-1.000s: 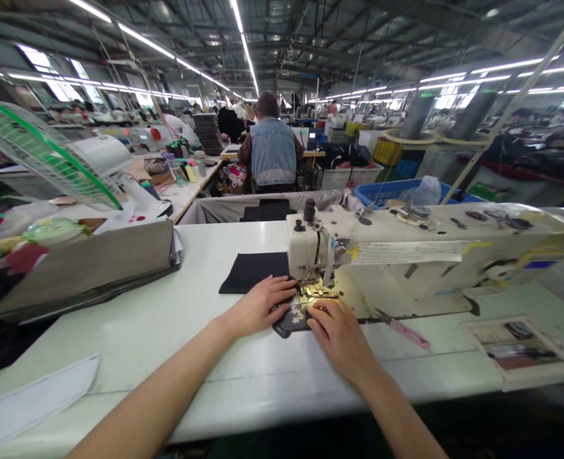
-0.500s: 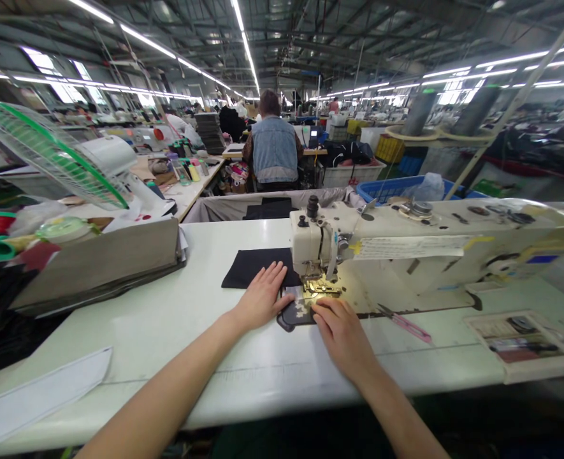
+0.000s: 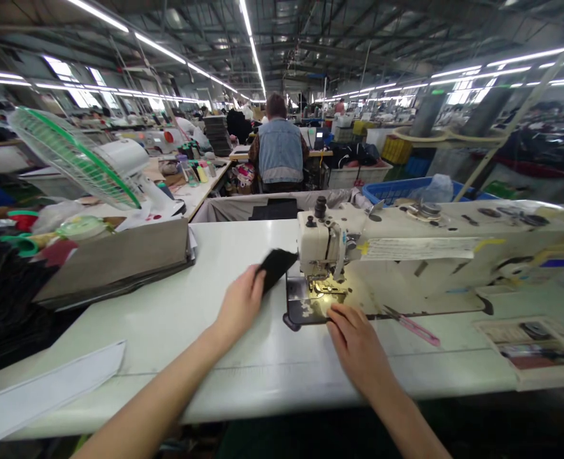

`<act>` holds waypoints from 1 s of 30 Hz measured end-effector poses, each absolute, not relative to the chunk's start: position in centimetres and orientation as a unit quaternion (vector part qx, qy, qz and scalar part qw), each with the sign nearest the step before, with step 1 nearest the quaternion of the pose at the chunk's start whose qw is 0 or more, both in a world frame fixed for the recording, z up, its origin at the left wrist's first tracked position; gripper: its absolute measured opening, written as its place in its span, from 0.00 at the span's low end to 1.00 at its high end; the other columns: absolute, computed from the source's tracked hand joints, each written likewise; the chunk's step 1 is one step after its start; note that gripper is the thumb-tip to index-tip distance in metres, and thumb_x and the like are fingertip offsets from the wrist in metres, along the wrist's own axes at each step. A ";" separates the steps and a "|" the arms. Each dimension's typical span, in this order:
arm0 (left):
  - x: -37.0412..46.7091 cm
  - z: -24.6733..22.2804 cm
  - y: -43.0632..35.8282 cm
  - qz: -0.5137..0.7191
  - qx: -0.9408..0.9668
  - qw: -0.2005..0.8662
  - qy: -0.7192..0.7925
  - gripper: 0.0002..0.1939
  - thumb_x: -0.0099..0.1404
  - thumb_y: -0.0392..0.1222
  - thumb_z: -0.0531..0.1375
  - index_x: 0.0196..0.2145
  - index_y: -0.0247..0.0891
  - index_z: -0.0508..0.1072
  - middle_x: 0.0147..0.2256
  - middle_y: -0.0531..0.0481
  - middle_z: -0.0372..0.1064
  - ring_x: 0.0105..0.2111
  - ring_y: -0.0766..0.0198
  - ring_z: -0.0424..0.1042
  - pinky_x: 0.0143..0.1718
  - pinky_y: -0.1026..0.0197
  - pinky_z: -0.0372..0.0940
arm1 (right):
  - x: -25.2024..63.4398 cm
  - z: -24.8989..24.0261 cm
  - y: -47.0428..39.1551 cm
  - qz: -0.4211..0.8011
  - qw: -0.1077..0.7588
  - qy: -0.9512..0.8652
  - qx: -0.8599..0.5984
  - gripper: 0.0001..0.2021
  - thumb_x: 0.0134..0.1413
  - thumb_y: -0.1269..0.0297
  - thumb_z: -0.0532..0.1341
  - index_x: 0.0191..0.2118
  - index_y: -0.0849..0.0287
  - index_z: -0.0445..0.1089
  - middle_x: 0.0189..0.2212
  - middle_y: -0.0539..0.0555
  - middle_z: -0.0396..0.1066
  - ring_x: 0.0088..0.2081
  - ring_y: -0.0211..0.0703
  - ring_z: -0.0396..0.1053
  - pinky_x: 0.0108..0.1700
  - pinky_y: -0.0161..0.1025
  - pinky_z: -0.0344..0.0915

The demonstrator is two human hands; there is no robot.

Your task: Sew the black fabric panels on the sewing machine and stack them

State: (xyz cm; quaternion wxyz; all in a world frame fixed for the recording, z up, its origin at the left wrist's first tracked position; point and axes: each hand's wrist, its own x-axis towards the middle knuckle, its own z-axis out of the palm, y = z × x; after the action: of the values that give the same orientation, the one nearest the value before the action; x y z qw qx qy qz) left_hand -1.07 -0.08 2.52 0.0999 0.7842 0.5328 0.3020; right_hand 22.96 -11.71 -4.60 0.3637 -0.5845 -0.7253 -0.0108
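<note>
Worktop (image 3: 243, 382): machine (image 3: 396, 223) nearer right edge
Left hand (image 3: 238, 305): grip pinches cloth (image 3: 276, 268), seemingly to steer it
Right hand (image 3: 361, 341): at machine, can't tell grip
Scissors (image 3: 419, 330): nearby, likely for reach

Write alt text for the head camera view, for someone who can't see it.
A person's left hand grips a black cloth piece left of a lit sewing machine, while the right hand rests at the front of its needle area. Pink-handled snips lie to the right; beyond, a person in a denim vest sits facing away.
</note>
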 end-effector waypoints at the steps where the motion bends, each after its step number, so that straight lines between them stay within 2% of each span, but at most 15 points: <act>1: -1.5 2.5 0.1 0.386 0.724 0.106 0.562 0.17 0.73 0.42 0.48 0.52 0.36 0.70 0.44 0.42 0.76 0.44 0.53 0.76 0.47 0.50 0.72 | 22.9 -4.6 -11.7 -0.009 0.362 -0.726 -0.585 0.12 0.69 0.66 0.54 0.49 0.62 0.73 0.48 0.61 0.73 0.50 0.53 0.70 0.55 0.54 0.68; 3: -2.5 2.0 0.5 0.488 0.643 0.076 0.586 0.23 0.70 0.39 0.50 0.61 0.35 0.63 0.56 0.38 0.69 0.56 0.50 0.70 0.57 0.47 0.66 | 22.9 -4.6 -11.7 -0.010 0.362 -0.725 -0.585 0.13 0.69 0.66 0.54 0.49 0.62 0.73 0.48 0.61 0.74 0.50 0.53 0.70 0.55 0.54 0.68; 5: -3.5 1.2 0.3 0.466 0.685 0.030 0.559 0.32 0.64 0.33 0.52 0.66 0.34 0.58 0.65 0.36 0.58 0.66 0.47 0.57 0.64 0.42 0.56 | 23.1 -4.6 -11.7 -0.012 0.366 -0.723 -0.586 0.13 0.69 0.66 0.53 0.48 0.61 0.74 0.47 0.61 0.74 0.50 0.53 0.70 0.54 0.53 0.69; 6: -3.9 0.8 0.0 0.413 0.745 0.019 0.524 0.34 0.61 0.30 0.52 0.66 0.35 0.59 0.65 0.37 0.57 0.67 0.46 0.54 0.65 0.40 0.55 | 23.2 -4.5 -11.7 -0.013 0.367 -0.722 -0.586 0.13 0.69 0.66 0.53 0.48 0.61 0.74 0.47 0.61 0.74 0.49 0.53 0.71 0.54 0.53 0.69; 8: -4.2 0.5 -1.3 0.269 0.857 0.019 0.439 0.34 0.57 0.27 0.51 0.62 0.39 0.66 0.60 0.40 0.65 0.63 0.46 0.60 0.62 0.41 0.60 | 23.3 -3.9 -11.6 -0.010 0.361 -0.722 -0.590 0.14 0.69 0.65 0.52 0.46 0.61 0.74 0.46 0.61 0.75 0.49 0.52 0.71 0.53 0.52 0.69; 10: -4.0 0.9 -3.1 0.144 0.907 0.025 0.395 0.28 0.58 0.29 0.52 0.55 0.40 0.73 0.51 0.41 0.72 0.53 0.48 0.70 0.54 0.45 0.68 | 23.0 -2.9 -11.4 -0.004 0.344 -0.719 -0.604 0.14 0.69 0.66 0.51 0.42 0.60 0.75 0.42 0.60 0.76 0.45 0.52 0.73 0.50 0.52 0.71; 12: -3.3 1.6 -4.7 0.075 0.912 0.021 0.402 0.20 0.59 0.33 0.54 0.48 0.38 0.75 0.44 0.40 0.73 0.44 0.49 0.73 0.47 0.45 0.71 | 21.8 -1.6 -11.1 0.004 0.332 -0.716 -0.614 0.15 0.69 0.68 0.51 0.37 0.59 0.75 0.38 0.59 0.76 0.41 0.52 0.73 0.48 0.52 0.71; 13: -2.9 1.9 -5.3 0.060 0.913 0.021 0.404 0.17 0.59 0.35 0.55 0.46 0.37 0.76 0.43 0.40 0.73 0.43 0.48 0.73 0.47 0.44 0.70 | 20.8 -1.0 -10.9 0.009 0.335 -0.717 -0.611 0.14 0.68 0.68 0.52 0.37 0.59 0.75 0.37 0.59 0.76 0.40 0.51 0.73 0.47 0.52 0.72; 14: -2.6 2.0 -5.7 0.058 0.916 0.024 0.397 0.17 0.59 0.36 0.57 0.46 0.36 0.75 0.45 0.39 0.72 0.45 0.47 0.72 0.51 0.42 0.69 | 19.7 -0.6 -10.7 0.018 0.346 -0.722 -0.598 0.13 0.68 0.68 0.52 0.40 0.59 0.75 0.39 0.59 0.76 0.42 0.51 0.73 0.49 0.51 0.71; 16: -2.3 1.8 -6.1 0.069 0.926 0.032 0.370 0.23 0.59 0.37 0.57 0.52 0.35 0.71 0.56 0.37 0.67 0.57 0.44 0.66 0.61 0.39 0.60 | 17.4 -0.4 -10.4 0.039 0.375 -0.744 -0.552 0.14 0.68 0.69 0.52 0.51 0.59 0.73 0.48 0.60 0.75 0.50 0.49 0.72 0.56 0.49 0.69; 17: -2.3 1.5 -6.1 0.071 0.932 0.036 0.354 0.26 0.60 0.37 0.56 0.57 0.34 0.67 0.61 0.36 0.62 0.63 0.44 0.60 0.64 0.38 0.55 | 16.4 -0.7 -10.3 0.052 0.367 -0.767 -0.523 0.17 0.67 0.69 0.53 0.57 0.61 0.69 0.55 0.61 0.72 0.56 0.49 0.69 0.59 0.49 0.68; 19: -2.6 0.8 -5.9 0.058 0.941 0.045 0.332 0.33 0.64 0.38 0.55 0.66 0.35 0.58 0.68 0.37 0.51 0.69 0.46 0.49 0.68 0.38 0.48 | 15.4 -1.8 -10.3 0.052 0.337 -0.795 -0.501 0.22 0.65 0.68 0.55 0.63 0.64 0.63 0.61 0.63 0.66 0.62 0.52 0.64 0.63 0.51 0.64; 22: -2.9 0.0 -5.6 0.041 0.943 0.063 0.324 0.34 0.68 0.43 0.55 0.69 0.38 0.51 0.71 0.40 0.44 0.71 0.48 0.43 0.69 0.38 0.45 | 16.7 -3.6 -10.7 0.031 0.303 -0.781 -0.545 0.22 0.64 0.69 0.56 0.62 0.65 0.65 0.62 0.64 0.66 0.63 0.55 0.63 0.63 0.55 0.64; 26: -1.4 -0.2 -5.7 0.066 0.923 0.085 0.368 0.30 0.72 0.55 0.54 0.65 0.36 0.60 0.70 0.38 0.47 0.70 0.47 0.45 0.68 0.39 0.46 | 20.4 -4.3 -11.3 0.023 0.302 -0.780 -0.547 0.18 0.64 0.70 0.57 0.58 0.64 0.69 0.58 0.64 0.70 0.59 0.54 0.67 0.60 0.55 0.67; 30: 0.7 -0.4 -4.8 0.076 0.940 0.105 0.314 0.29 0.75 0.53 0.50 0.69 0.40 0.54 0.70 0.42 0.47 0.70 0.52 0.46 0.69 0.42 0.46 | 22.1 -3.8 -10.9 0.020 0.308 -0.790 -0.530 0.16 0.64 0.69 0.58 0.56 0.63 0.71 0.55 0.63 0.72 0.57 0.54 0.68 0.60 0.55 0.68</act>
State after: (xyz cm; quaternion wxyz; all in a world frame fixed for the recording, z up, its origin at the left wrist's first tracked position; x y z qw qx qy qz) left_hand 0.70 -4.82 -0.37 0.1054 0.9404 0.3143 0.0764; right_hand 22.14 -10.89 -3.81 0.3076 -0.5296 -0.7902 0.0203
